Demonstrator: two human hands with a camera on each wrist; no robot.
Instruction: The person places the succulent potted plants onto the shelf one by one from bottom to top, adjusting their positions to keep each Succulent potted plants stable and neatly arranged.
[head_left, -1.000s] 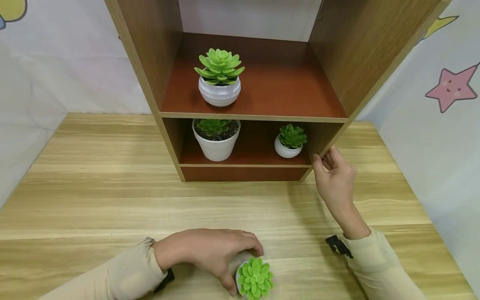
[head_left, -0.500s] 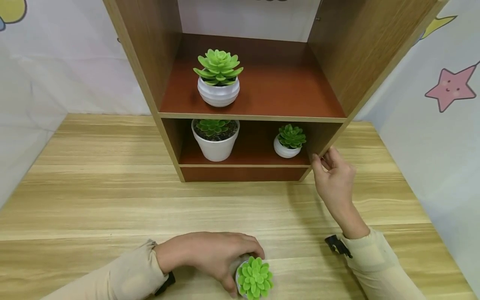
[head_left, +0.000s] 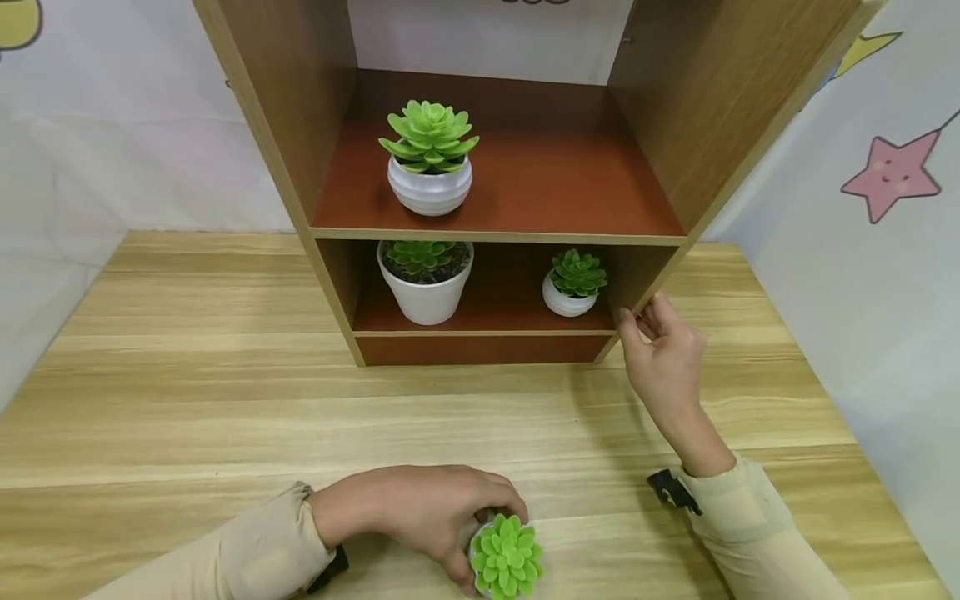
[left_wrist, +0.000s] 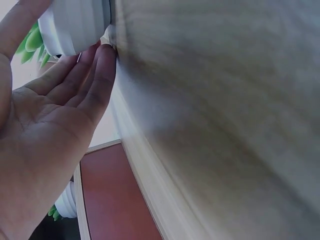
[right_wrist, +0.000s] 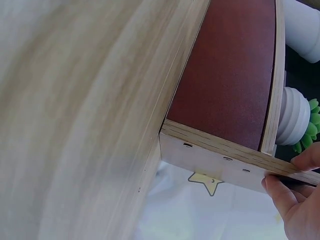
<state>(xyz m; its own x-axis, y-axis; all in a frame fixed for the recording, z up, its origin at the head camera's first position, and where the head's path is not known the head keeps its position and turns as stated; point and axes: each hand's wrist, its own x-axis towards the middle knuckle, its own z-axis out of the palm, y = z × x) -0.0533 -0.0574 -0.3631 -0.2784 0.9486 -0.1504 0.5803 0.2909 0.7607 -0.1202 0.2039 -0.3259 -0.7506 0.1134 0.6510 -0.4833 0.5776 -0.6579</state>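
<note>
Left hand (head_left: 431, 504) curled round a potted succulent (head_left: 507, 557), right hand (head_left: 667, 358) pinching a wooden side panel (head_left: 716, 125).

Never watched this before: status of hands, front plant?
Left hand curled round front plant, pot upright. Right hand pinching bookcase edge. No obstacle visible.

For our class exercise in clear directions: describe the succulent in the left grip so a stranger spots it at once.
From the wooden shelf unit, come forward across the tabletop to the left grip. The bright-green succulent there, in a white pot, is the only one off the shelves.
</note>
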